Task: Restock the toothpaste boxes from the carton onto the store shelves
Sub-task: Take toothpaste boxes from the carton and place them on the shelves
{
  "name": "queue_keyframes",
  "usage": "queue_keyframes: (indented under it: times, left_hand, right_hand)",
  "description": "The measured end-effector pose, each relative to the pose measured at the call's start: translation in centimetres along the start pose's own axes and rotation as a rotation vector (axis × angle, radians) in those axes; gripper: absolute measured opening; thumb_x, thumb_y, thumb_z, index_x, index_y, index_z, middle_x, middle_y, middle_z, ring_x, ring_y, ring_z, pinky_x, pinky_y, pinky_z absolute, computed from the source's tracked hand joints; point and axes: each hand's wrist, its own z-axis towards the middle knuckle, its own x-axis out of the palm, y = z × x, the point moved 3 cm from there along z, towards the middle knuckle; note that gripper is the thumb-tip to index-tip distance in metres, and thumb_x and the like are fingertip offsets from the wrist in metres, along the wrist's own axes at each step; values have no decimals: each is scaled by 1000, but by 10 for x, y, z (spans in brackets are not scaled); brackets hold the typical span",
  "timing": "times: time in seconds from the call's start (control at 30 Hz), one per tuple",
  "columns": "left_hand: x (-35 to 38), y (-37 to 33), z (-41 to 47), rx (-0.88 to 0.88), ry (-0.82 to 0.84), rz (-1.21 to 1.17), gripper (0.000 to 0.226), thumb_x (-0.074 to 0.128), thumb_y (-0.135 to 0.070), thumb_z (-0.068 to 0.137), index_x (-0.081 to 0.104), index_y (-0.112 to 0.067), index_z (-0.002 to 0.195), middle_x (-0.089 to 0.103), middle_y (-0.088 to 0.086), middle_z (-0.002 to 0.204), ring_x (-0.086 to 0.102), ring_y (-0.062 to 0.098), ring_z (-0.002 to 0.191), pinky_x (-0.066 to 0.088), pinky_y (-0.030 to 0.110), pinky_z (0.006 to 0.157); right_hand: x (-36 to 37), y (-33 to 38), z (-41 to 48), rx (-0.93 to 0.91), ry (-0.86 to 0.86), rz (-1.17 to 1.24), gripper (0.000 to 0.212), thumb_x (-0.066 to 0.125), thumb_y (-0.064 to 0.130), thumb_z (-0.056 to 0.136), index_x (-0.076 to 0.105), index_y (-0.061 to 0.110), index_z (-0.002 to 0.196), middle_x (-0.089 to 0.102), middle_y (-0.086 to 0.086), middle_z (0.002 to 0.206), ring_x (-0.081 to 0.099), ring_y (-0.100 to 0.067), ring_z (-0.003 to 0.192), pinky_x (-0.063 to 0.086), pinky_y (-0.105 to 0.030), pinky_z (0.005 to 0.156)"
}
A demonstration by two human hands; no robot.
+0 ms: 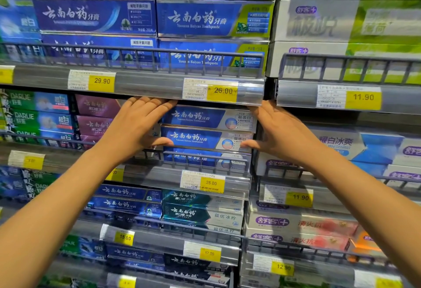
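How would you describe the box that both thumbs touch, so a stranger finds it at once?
Find the yellow 26.00 price tag; below it sits a stack of three blue-and-white boxes between the left hand and right hand. It is the middle box, above the one behind the wire rail.

Grey store shelves point(148, 85), wire front rails point(136, 51), yellow price labels point(101, 81), bright even light.

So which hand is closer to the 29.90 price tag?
Left. The left hand is just below and right of the 29.90 price tag; the right hand is much farther right, across the blue boxes.
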Motion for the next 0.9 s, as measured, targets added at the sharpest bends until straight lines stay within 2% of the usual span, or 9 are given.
queue_keyframes:
  times: [0.1,0.27,0.43,0.67,0.8,0.9]
  left_hand:
    - [2,1,-1,-3,23,-21,88,56,-68,67,47,-7,129,64,14,103,49,27,94,37,39,80]
    - [1,0,-1,6,8,-32,84,51,-67,69,46,-6,128,64,14,104,47,26,95,36,37,80]
    - [4,1,-1,-2,10,-22,84,54,-66,67,46,-7,127,64,15,101,46,25,95,35,36,79]
    - [5,1,0,-10,-6,1,90,79,-56,55,49,-6,124,65,15,100,45,26,93,36,38,78]
    - [-1,-2,-1,11,-8,-1,88,74,-57,60,50,-3,126,63,17,104,46,27,96,36,37,81]
    - [-7,0,-6,-30,37,20,86,65,-62,70,47,-3,129,59,18,113,50,32,101,40,41,86]
  right_hand:
    - [0,0,0,3,3,18,88,62,59,77,27,11,142,43,-10,135,55,-29,109,50,-40,90]
    - [1,-1,0,12,6,20,88,61,59,77,27,9,142,42,-10,135,55,-29,107,51,-41,89]
    - [4,-3,2,8,14,16,87,61,60,77,29,8,139,44,-11,131,58,-29,100,52,-42,82]
    - [5,-5,3,0,19,20,83,60,61,77,33,8,135,47,-11,125,58,-27,95,53,-41,78]
    - [5,-4,3,2,5,17,83,59,62,77,34,8,134,51,-12,122,59,-27,92,53,-39,76]
    - [6,-2,0,-21,-49,-56,77,57,61,79,41,4,130,48,-18,125,61,-33,90,54,-40,74]
